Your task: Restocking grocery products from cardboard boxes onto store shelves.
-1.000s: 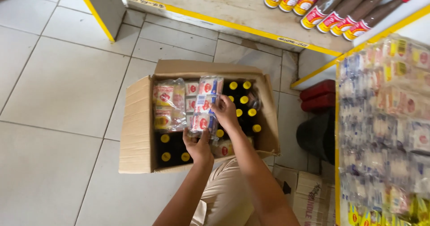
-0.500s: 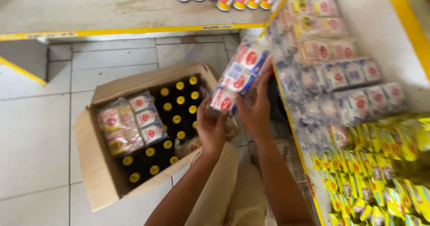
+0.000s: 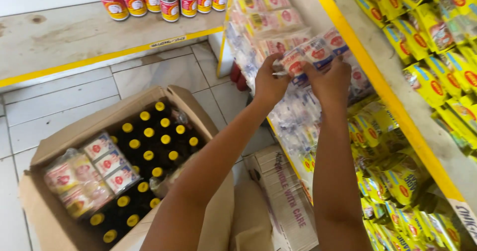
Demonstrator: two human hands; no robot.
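Standing open on the pale tiled floor (image 3: 44, 112) for easy reach, brown cardboard box (image 3: 59, 221) of yellow-capped dark bottles (image 3: 149, 144), while left hand (image 3: 268, 82) and right hand (image 3: 330, 82) both grasp a clear strip of red-and-white sachets (image 3: 310, 54) raised against the yellow-edged shelf (image 3: 377, 82).

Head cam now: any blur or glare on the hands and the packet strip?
Head view: left hand and right hand reasonably sharp, packet strip slightly soft; pale packets on the shelf washed out by bright light; even lighting on the cardboard box, no hard shadows.
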